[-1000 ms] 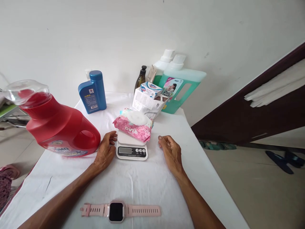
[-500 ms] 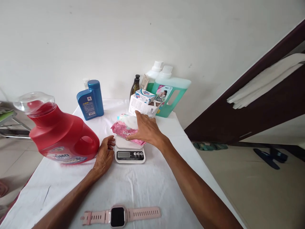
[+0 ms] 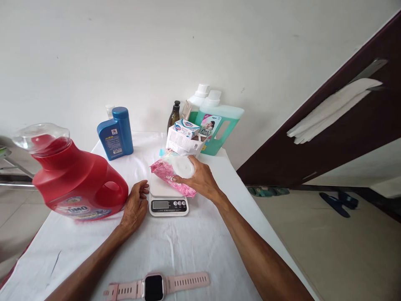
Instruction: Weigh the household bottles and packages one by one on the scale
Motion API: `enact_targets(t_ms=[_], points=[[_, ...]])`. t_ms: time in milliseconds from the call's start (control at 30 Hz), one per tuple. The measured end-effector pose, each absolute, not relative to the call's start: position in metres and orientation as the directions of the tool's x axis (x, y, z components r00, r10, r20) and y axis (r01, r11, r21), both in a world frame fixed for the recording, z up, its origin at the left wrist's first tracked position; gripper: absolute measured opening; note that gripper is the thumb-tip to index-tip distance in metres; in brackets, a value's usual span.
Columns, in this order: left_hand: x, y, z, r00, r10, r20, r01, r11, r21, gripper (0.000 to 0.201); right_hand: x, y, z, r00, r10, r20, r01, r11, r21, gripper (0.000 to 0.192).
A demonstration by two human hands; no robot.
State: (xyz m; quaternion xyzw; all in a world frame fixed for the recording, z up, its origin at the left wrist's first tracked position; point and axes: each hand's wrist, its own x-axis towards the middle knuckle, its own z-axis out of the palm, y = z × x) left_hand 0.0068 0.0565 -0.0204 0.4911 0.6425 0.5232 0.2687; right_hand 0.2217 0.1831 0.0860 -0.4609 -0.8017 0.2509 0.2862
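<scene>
My right hand (image 3: 203, 177) grips a pink pack of wet wipes (image 3: 163, 170) by its right end, thumb in front and fingers behind. The pack has a white lid and sits tilted above the white platform of a kitchen scale (image 3: 169, 205); whether it touches the platform I cannot tell. My left hand (image 3: 135, 205) rests on the tablecloth at the scale's left side, fingers loosely bent and apart, holding nothing. Just left of that hand stands a large red detergent bottle (image 3: 78, 179) with a clear cap.
A blue bottle (image 3: 115, 136) stands at the back left. Behind the pack are white soap boxes (image 3: 181, 141), a dark pump bottle (image 3: 174, 115) and a green jug (image 3: 227, 125). A pink-strapped smartwatch (image 3: 154, 287) lies at the front edge. The table's right edge drops to the floor.
My right hand has closed around the wipes pack and tilted it up, shifting it slightly right, so its white lid now shows. The left hand stays in place beside the scale.
</scene>
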Motion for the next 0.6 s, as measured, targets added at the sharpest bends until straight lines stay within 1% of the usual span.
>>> enact_targets(t_ms=[133,233,333,433,533,600], points=[[0.007,0.056,-0.022,-0.364,0.916,0.168,0.354,-0.03,0.935,0.063,0.256,0.165,0.089,-0.248,0.94,0.234,0.582,0.337,-0.74,0.058],[0.007,0.057,-0.022,-0.364,0.914,0.178,0.368,-0.035,0.929,0.064,0.29,0.16,0.091,-0.109,0.975,0.194,0.634,0.218,-0.742,0.06],[0.008,0.057,-0.021,-0.375,0.908,0.185,0.389,-0.027,0.921,0.063,0.321,0.17,0.088,0.03,0.983,0.18,0.714,0.105,-0.692,0.057],[0.008,0.057,-0.02,-0.376,0.909,0.18,0.396,-0.018,0.918,0.063,0.337,0.197,0.08,0.126,0.975,0.181,0.791,0.012,-0.612,0.056],[0.008,0.057,-0.021,-0.373,0.912,0.171,0.392,-0.012,0.92,0.065,0.337,0.23,0.069,0.172,0.973,0.154,0.864,-0.074,-0.498,0.06],[0.008,0.058,-0.022,-0.379,0.91,0.167,0.384,-0.01,0.923,0.065,0.331,0.249,0.064,0.169,0.976,0.137,0.894,-0.093,-0.439,0.062]])
